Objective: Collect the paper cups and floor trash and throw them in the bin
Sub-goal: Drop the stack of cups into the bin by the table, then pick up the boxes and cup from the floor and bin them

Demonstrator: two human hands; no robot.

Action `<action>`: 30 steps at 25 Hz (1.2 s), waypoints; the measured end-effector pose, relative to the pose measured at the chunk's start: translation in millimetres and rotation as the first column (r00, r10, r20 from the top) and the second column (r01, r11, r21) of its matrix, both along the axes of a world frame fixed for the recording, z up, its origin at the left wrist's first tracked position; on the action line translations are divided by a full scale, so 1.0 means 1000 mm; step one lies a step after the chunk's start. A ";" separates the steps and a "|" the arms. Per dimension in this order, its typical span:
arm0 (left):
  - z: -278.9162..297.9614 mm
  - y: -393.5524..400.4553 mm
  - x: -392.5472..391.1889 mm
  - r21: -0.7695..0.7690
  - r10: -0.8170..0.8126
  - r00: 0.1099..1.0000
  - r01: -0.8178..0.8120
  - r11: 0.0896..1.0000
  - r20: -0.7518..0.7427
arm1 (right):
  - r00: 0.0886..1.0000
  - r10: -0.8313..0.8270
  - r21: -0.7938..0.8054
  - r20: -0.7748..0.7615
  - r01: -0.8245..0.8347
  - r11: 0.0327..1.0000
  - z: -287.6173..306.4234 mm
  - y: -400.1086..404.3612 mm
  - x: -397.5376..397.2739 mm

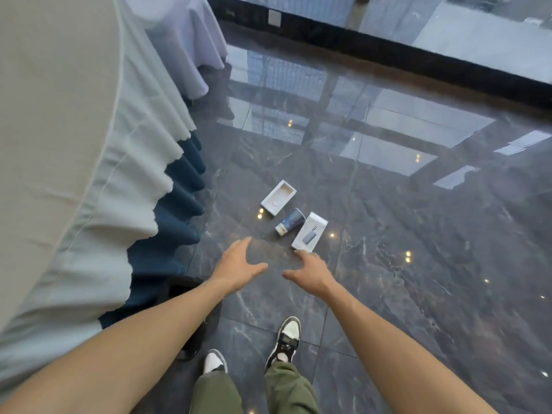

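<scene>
A blue paper cup (pixel 289 221) lies on its side on the dark marble floor. An open white box tray (pixel 278 198) lies just left and beyond it, and a white box lid (pixel 309 232) with a printed picture lies to its right. My left hand (pixel 236 264) hovers open, below and left of the cup. My right hand (pixel 310 271) is open too, its fingertips close to the near end of the white lid. Neither hand holds anything. No bin is in view.
A round table with a pale cloth (pixel 74 174) over a dark blue skirt (pixel 179 204) fills the left side. A second draped table (pixel 191 40) stands farther back. A glass wall with a black base (pixel 388 52) runs across the top. My feet (pixel 283 339) stand below the hands.
</scene>
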State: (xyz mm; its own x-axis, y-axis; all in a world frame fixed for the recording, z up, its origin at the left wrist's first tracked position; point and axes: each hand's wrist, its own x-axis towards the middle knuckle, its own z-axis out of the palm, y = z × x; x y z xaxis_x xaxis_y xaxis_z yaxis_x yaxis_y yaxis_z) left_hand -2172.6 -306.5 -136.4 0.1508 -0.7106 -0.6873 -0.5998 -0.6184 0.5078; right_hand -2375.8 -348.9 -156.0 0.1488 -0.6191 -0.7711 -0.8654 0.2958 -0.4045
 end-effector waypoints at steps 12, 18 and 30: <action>-0.012 -0.159 -0.074 -0.073 -0.361 0.889 0.395 0.916 0.283 | 0.973 -0.216 -0.197 -0.086 0.196 0.961 0.004 -0.123 -0.074; -0.064 -0.253 -0.068 -0.009 -0.341 0.918 0.350 0.937 0.201 | 0.937 -0.336 -0.170 -0.094 0.318 0.933 -0.056 -0.192 -0.084; -0.308 -0.330 -0.088 0.111 -0.122 0.990 0.113 0.987 0.076 | 0.913 -0.400 -0.035 -0.072 0.399 0.916 -0.304 -0.271 -0.104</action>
State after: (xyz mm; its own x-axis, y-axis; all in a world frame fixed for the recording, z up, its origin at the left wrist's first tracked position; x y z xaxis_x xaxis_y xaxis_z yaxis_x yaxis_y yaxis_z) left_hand -2260.2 -636.6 -444.8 0.1297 -0.6504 -0.7485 -0.7084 -0.5889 0.3890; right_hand -2479.4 -619.7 -460.5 -0.1727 -0.6291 -0.7579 -0.7048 0.6164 -0.3510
